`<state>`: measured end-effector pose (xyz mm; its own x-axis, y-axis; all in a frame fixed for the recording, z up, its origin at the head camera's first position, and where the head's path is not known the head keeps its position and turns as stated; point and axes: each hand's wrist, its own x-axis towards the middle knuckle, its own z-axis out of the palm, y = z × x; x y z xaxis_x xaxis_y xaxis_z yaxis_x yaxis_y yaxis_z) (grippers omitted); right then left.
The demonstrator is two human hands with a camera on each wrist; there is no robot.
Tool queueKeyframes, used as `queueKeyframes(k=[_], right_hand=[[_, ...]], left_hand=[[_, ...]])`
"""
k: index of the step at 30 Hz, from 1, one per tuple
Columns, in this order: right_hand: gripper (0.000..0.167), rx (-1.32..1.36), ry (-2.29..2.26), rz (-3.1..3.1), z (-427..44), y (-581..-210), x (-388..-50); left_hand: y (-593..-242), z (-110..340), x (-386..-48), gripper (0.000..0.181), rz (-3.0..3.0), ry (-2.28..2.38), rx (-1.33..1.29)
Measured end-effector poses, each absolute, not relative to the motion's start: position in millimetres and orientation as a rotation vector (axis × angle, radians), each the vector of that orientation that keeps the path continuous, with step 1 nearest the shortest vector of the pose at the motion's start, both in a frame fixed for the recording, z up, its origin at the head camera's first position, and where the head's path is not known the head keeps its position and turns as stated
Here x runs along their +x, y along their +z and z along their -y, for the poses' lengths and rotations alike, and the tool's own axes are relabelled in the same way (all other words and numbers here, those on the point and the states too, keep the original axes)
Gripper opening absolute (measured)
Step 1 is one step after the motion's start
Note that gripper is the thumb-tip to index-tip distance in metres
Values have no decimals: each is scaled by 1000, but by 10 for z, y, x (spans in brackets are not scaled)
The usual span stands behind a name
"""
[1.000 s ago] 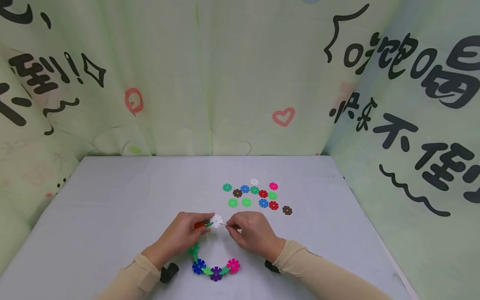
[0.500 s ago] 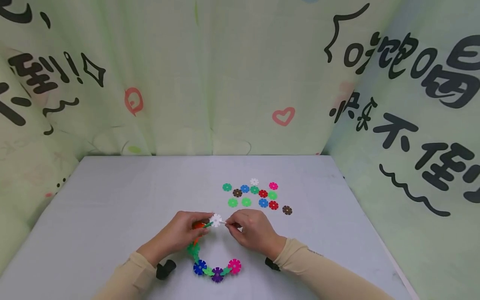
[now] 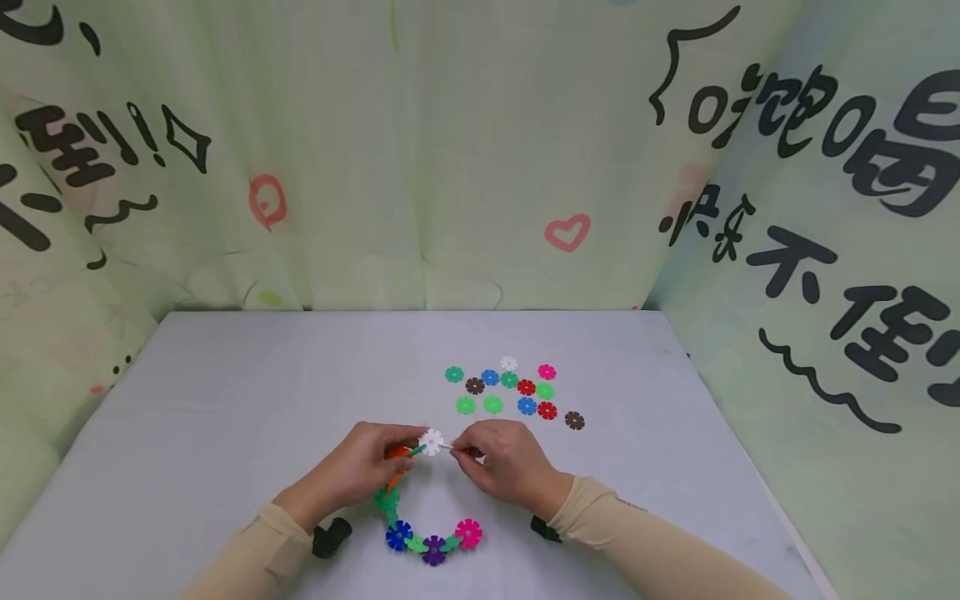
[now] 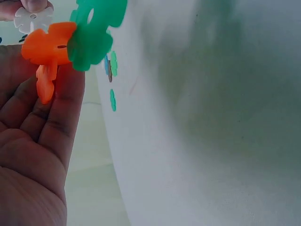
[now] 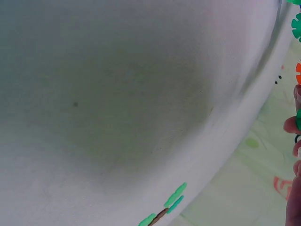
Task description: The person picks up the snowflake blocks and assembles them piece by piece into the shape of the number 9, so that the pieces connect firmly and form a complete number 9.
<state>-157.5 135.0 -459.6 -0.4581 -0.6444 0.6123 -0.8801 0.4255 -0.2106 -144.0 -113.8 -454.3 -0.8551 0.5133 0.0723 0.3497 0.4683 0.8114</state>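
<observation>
A curved chain of interlocking notched plastic discs runs from my left hand point(image 3: 356, 467) round to a pink disc point(image 3: 468, 533). Its links include a blue disc point(image 3: 399, 535), a purple disc point(image 3: 433, 550) and green ones. The left fingers and thumb grip the chain's upper end near an orange disc point(image 4: 49, 44); a larger green disc point(image 4: 96, 35) shows beside it in the left wrist view. At this end a white disc point(image 3: 431, 442) faces the camera. My right hand point(image 3: 510, 467) pinches a second white disc, seen edge-on against the first; its slot is too small to make out.
Several loose discs lie on the white table point(image 3: 262, 375) beyond the hands, among them a brown disc point(image 3: 574, 421), a red disc point(image 3: 547, 411) and a white disc point(image 3: 509, 364). A black object point(image 3: 332, 538) sits by the left wrist. A curtain point(image 3: 450, 167) hangs behind.
The left wrist has shifted slightly left and more of the orange disc shows. The chain's lower part has moved a little right. Both hands keep their hold on the discs.
</observation>
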Motion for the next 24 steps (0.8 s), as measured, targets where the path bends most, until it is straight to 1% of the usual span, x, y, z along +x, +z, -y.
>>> queueKeyframes(k=[24], right_hand=[[23, 1290, 724, 2259, -1330, -4631, -1582]], left_hand=[[-4587, 1117, -1455, 45, -2544, 1330, 750]])
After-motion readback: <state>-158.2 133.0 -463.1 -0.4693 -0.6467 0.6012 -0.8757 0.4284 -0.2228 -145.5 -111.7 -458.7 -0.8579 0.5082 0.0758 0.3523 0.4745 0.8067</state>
